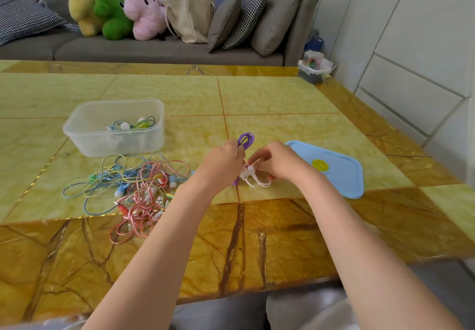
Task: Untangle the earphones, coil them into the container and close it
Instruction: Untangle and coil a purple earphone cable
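Coiling, seemingly: purple earphones (246,141) in left hand (223,161)

Three plush toys (115,8) on grey sofa (154,49) — beige tote bag (191,15) beside them

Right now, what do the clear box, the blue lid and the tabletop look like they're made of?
Clear box: frosted, translucent plastic, likely; cables show through its walls. Blue lid: matte, opaque plastic by its moulded rim, with a yellow sticker. Tabletop: glossy veined stone or a marble-look tile; the sheen doesn't tell which.
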A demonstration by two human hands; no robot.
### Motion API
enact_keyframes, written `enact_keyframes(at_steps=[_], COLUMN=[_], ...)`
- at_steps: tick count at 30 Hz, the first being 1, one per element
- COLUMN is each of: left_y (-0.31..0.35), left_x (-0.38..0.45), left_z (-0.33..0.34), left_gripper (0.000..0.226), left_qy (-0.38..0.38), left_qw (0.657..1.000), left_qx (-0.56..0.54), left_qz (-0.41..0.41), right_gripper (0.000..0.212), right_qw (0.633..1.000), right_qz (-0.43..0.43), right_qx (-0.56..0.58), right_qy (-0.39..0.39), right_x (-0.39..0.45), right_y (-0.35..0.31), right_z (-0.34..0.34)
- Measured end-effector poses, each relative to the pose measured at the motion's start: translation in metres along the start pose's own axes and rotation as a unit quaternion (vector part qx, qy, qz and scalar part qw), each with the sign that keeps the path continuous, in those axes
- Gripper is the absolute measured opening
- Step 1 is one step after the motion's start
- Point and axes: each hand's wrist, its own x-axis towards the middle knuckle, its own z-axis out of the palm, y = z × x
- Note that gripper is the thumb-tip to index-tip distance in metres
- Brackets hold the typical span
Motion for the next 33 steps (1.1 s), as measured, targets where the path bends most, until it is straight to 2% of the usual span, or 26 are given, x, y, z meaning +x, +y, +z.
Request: enact_keyframes(at_steps=[5, 7, 9, 15, 18, 20, 21, 24, 27, 33], left_y=[-0.001, 0.0, 0.0, 0.002, 0.002, 0.001, 0.001, 0.0, 0.002, -0.001], left_x=[-0.003, -0.004, -0.004, -0.004, -0.004, -0.002, -0.002, -0.001, -0.002, -0.003], left_z=[-0.002, -0.002, -0.002, -0.001, -0.001, -0.001, -0.001, 0.0, 0.0, -0.001], left_gripper=[0.028, 0.029, 0.028, 0.026, 0.027, 0.027, 0.026, 0.028, 0.027, 0.027], left_qy=[-0.008, -0.014, -0.015, -0.019, -0.022, -0.023, -0.022, -0.021, -0.021, 0.005], left_qw=[1.0, 1.0, 1.0, 0.999, 0.999, 0.999, 0.999, 1.0, 1.0, 1.0], left_qx=[0.003, 0.007, 0.008, 0.028, 0.028, 0.022, 0.02, 0.013, 0.003, -0.006], left_qz=[0.009, 0.011, 0.007, 0.013, 0.015, 0.014, 0.013, 0.008, 0.002, -0.015], right_gripper=[0.01, 0.007, 0.008, 0.018, 0.016, 0.012, 0.013, 0.027, 0.025, 0.012], right_qw=[1.0, 0.999, 0.999, 0.998, 0.997, 0.99, 0.989, 0.993, 0.99, 0.994], right_qz=[0.004, 0.004, 0.004, 0.002, -0.012, -0.004, 0.013, 0.08, 0.112, 0.074], right_qx=[0.016, -0.014, -0.048, -0.057, 0.003, -0.004, -0.02, -0.065, -0.083, -0.044], right_qy=[-0.024, -0.037, -0.019, 0.015, 0.077, 0.138, 0.145, 0.062, -0.005, 0.071], right_x=[-0.001, -0.001, 0.0, 0.0, -0.002, -0.002, -0.002, -0.005, -0.008, -0.009], right_y=[0.0, -0.001, -0.003, 0.0, 0.001, 0.005, 0.008, 0.011, 0.005, -0.002], right_z=[-0.004, -0.003, 0.001, -0.001, -0.011, -0.022, -0.025, -0.021, -0.008, -0.007])
